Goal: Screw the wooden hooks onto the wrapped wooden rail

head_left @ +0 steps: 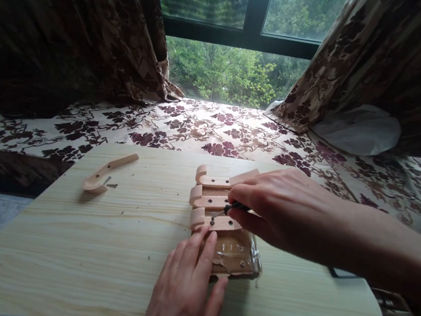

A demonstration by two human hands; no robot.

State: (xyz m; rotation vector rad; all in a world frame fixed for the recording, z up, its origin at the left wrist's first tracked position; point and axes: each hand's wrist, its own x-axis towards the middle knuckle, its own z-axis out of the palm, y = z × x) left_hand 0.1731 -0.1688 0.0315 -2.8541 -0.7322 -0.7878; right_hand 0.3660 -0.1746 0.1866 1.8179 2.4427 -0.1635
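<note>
My right hand (pixel 266 200) is closed around the dark handle of a screwdriver (pixel 237 207). Its shaft slants down left to a screw (pixel 212 221) in the nearest wooden hook (pixel 221 223). With fingers stretched out, my left hand (pixel 189 277) touches that hook's near edge and the block by the screw. Two more wooden hooks, a middle one (pixel 202 196) and a far one (pixel 206 177), lie parallel on the taped brown block (pixel 235 254). Dark screw heads show in the hooks; my right hand hides their right ends.
A loose curved wooden hook (pixel 112 167) lies on the pale wooden table (pixel 71 243) at left, with screws (pixel 111 184) beside it. Small dark crumbs dot the tabletop. Behind are a flowered cloth (pixel 214 128), patterned curtains (pixel 132 42) and a white bag (pixel 360 129).
</note>
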